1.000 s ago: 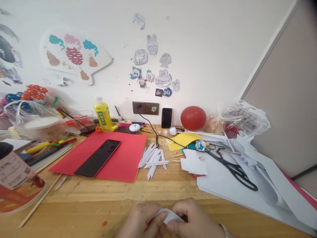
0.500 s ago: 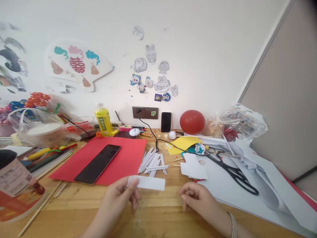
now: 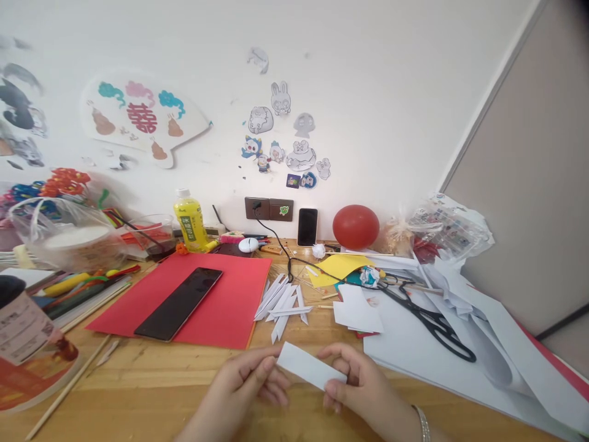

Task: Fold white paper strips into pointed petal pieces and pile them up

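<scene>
A small white paper strip [image 3: 309, 366] is held above the wooden table, slanting down to the right. My left hand [image 3: 251, 380] pinches its left end between thumb and forefinger, the other fingers curled below. At the right end, my right hand [image 3: 356, 380] grips the strip with the thumb on top and the fingers behind. Just beyond my hands lies a loose pile of folded white paper pieces [image 3: 280, 304]. White paper cutouts [image 3: 359, 310] rest to the right of that pile.
A phone [image 3: 179, 305] lies on red paper [image 3: 239, 294] at left. Black-handled scissors [image 3: 427, 322] lie on white sheets [image 3: 396, 350] at right. Farther back stand a yellow drink bottle [image 3: 191, 224], an upright phone [image 3: 307, 227] and a red balloon [image 3: 356, 226]. A paper cup [image 3: 32, 350] stands at near left.
My right hand has come in leftward and taken the strip's right end. The strip has tilted down to the right and moved lower; another folded piece now shows at the pile's near edge.
</scene>
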Available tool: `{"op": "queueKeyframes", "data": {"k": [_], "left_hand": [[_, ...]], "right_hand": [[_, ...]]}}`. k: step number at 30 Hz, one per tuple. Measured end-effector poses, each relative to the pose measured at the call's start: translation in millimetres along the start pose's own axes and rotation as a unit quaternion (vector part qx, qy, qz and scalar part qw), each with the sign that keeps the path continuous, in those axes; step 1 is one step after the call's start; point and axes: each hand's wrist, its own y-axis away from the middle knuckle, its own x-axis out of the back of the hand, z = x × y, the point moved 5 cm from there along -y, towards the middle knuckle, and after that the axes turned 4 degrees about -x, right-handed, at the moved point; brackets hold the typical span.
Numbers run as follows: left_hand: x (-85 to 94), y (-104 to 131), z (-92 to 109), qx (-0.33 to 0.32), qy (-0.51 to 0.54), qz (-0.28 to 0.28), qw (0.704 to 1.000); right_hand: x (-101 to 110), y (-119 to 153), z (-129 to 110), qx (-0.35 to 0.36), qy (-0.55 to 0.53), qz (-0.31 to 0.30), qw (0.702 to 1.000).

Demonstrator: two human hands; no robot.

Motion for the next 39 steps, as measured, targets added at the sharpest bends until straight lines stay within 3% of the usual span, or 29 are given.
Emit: {"op": "queueKeyframes", "data": {"k": [6,11,14,19,23,27,32,39], "left_hand": [[-5.3,1,-6,-0.007,-0.036,-0.042,0.998],[-2.7,2,-7,-0.005,-0.04,0.004,0.999],[0.9,1,-7,-0.013,-0.078,0.021,0.997],[8.3,4,-6,-0.14,-0.25,0.085,0.954],[-4.5,12,-5,-0.259,-0.346,0.03,0.901],[-18.1,22,0,-0.35,-0.39,-0.03,0.851],[-18.1,21,-4,-0.325,-0.396,-0.041,0.858],[-25.6,23,-2,-0.328,-0.391,-0.084,0.856]], "right_hand": [[-3,-1,2,0.01,0.007,-0.017,1.0],[-4,1,3,0.037,0.001,-0.05,0.998],[0,2,3,0.047,0.027,-0.026,0.998],[-1,6,-6,0.077,0.187,0.028,0.979],[-12,11,-14,0.099,0.292,0.0,0.951],[-19,13,-15,0.107,0.31,-0.031,0.944],[-17,13,-17,0.116,0.3,-0.054,0.945],[-23,14,-17,0.188,0.415,-0.087,0.886]]}}
